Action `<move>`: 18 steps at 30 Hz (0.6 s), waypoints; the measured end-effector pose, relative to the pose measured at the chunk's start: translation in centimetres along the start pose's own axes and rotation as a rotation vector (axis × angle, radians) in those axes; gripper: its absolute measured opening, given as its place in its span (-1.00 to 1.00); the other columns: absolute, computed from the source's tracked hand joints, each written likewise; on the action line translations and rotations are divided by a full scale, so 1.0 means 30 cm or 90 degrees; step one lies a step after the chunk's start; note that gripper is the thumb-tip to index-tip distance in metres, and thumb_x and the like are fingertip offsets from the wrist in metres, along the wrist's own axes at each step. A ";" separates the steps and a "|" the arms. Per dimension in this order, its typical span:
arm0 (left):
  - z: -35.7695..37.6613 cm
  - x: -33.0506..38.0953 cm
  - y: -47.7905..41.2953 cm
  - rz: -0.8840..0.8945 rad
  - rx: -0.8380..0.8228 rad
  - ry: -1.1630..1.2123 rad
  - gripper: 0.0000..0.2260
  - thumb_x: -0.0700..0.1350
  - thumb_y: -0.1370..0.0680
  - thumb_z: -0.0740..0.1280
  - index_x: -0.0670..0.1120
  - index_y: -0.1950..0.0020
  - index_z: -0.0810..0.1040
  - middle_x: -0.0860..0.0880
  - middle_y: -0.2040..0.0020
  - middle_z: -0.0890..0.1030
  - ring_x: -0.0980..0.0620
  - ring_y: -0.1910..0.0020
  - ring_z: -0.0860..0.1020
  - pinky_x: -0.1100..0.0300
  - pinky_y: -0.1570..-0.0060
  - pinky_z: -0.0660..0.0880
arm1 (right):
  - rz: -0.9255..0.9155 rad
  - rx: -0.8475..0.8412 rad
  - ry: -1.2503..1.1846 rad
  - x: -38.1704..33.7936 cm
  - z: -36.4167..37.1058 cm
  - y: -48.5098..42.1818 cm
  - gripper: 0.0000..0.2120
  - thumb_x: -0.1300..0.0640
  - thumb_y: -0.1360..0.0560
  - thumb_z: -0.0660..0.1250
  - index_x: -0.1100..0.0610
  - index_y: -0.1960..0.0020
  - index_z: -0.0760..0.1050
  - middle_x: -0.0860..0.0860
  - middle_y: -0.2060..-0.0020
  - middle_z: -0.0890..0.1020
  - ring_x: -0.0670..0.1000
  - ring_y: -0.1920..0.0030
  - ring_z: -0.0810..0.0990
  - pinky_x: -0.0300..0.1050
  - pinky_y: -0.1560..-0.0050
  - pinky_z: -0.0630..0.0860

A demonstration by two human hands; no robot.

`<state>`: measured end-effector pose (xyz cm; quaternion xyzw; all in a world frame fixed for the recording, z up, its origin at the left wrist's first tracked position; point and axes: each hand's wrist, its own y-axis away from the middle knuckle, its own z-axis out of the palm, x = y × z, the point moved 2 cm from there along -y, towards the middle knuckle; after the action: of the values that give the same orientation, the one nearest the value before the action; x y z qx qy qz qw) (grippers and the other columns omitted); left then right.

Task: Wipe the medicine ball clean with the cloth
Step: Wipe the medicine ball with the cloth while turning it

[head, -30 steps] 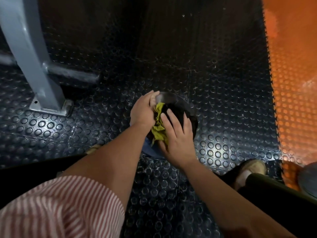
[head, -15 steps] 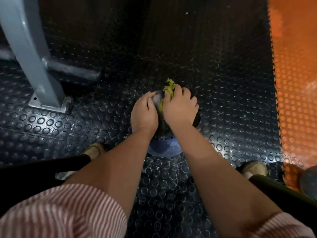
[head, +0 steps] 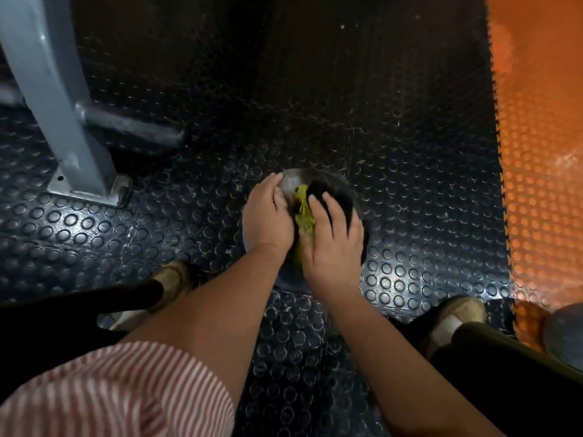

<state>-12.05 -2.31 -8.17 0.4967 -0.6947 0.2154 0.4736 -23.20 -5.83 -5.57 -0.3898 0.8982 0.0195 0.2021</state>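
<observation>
A dark medicine ball (head: 339,192) with a blue patch on its near side sits on the studded black floor between my feet. My left hand (head: 266,220) lies flat against the ball's left side, fingers straight. My right hand (head: 332,244) presses a yellow-green cloth (head: 304,209) onto the top of the ball with its fingers spread. Most of the cloth is hidden under that hand; a crumpled strip shows between my hands.
A grey metal machine leg (head: 63,121) with a bolted foot plate stands at the left, a bar running behind it. Orange studded flooring (head: 542,152) lies along the right. My shoes (head: 457,313) flank the ball. A grey round object (head: 564,335) sits at the right edge.
My right hand has drawn the cloth back from the ball's far top towards me, uncovering the far side. The left hand stays against the ball's left side.
</observation>
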 end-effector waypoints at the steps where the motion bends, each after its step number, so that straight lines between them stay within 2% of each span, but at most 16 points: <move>1: 0.000 -0.001 0.005 -0.004 0.011 -0.005 -0.66 -0.17 -0.65 0.08 -0.05 -0.38 0.48 -0.01 -0.36 0.48 0.05 -0.34 0.42 0.16 -0.37 0.31 | 0.025 -0.006 -0.002 -0.010 -0.018 -0.049 -0.53 -0.01 -0.54 0.06 0.03 -0.43 0.31 0.05 -0.39 0.39 0.31 -0.35 0.32 0.32 -0.36 0.23; 4: -0.001 -0.003 0.037 0.023 0.022 0.000 -0.63 -0.16 -0.62 0.06 -0.07 -0.37 0.49 -0.02 -0.36 0.49 0.01 -0.35 0.42 0.04 -0.39 0.32 | 0.090 -0.164 0.027 -0.015 -0.039 -0.237 -0.57 -0.07 -0.61 -0.01 -0.03 -0.45 0.29 -0.01 -0.43 0.32 0.26 -0.37 0.26 0.22 -0.38 0.19; 7: 0.006 -0.014 0.060 0.050 0.019 0.011 -0.55 -0.10 -0.54 0.03 -0.08 -0.35 0.51 -0.02 -0.38 0.49 0.00 -0.40 0.38 0.06 -0.44 0.26 | 0.178 -0.340 0.012 0.009 -0.022 -0.390 -0.57 -0.09 -0.62 0.00 -0.03 -0.45 0.25 0.06 -0.42 0.29 0.27 -0.36 0.25 0.18 -0.33 0.22; 9: 0.013 -0.011 0.047 0.035 0.015 0.021 -0.52 -0.08 -0.52 0.02 -0.08 -0.35 0.52 -0.01 -0.38 0.49 0.00 -0.42 0.36 0.09 -0.45 0.24 | 0.211 -0.374 0.013 0.015 -0.008 -0.434 -0.56 -0.08 -0.61 0.00 0.00 -0.45 0.25 0.11 -0.40 0.31 0.29 -0.34 0.27 0.16 -0.30 0.24; 11: 0.017 0.005 0.021 -0.017 0.021 0.029 -0.57 -0.10 -0.56 0.04 -0.04 -0.34 0.53 0.00 -0.37 0.49 0.00 -0.39 0.39 0.08 -0.41 0.29 | 0.197 -0.332 0.023 0.011 0.000 -0.440 -0.57 -0.07 -0.61 -0.01 0.02 -0.43 0.28 0.13 -0.37 0.35 0.28 -0.31 0.30 0.16 -0.26 0.26; 14: 0.022 0.026 -0.002 -0.082 0.028 0.027 -0.64 -0.16 -0.62 0.07 0.05 -0.32 0.53 0.07 -0.33 0.51 0.04 -0.30 0.45 0.09 -0.30 0.37 | 0.148 -0.200 0.064 -0.016 -0.011 -0.371 -0.59 -0.07 -0.62 0.00 0.01 -0.41 0.31 0.08 -0.35 0.39 0.25 -0.29 0.33 0.15 -0.25 0.27; 16: 0.014 0.031 -0.028 -0.113 0.016 0.023 -0.65 -0.15 -0.63 0.07 0.04 -0.32 0.52 0.04 -0.30 0.54 0.01 -0.25 0.48 0.10 -0.25 0.40 | 0.087 -0.113 0.080 -0.041 -0.019 -0.263 -0.56 -0.09 -0.59 -0.02 -0.01 -0.40 0.35 0.02 -0.35 0.42 0.23 -0.28 0.36 0.16 -0.26 0.29; 18: 0.006 0.029 -0.058 -0.135 -0.013 0.019 -0.66 -0.15 -0.64 0.07 0.03 -0.33 0.52 -0.02 -0.26 0.56 -0.04 -0.22 0.50 0.09 -0.21 0.42 | 0.021 -0.075 0.031 -0.062 -0.042 -0.158 -0.54 -0.07 -0.56 -0.01 -0.02 -0.38 0.40 -0.02 -0.37 0.42 0.24 -0.35 0.32 0.21 -0.34 0.24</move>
<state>-10.63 -3.58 -7.80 0.5589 -0.6335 0.1644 0.5092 -19.14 -8.09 -3.12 -0.3866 0.9065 0.0659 0.1567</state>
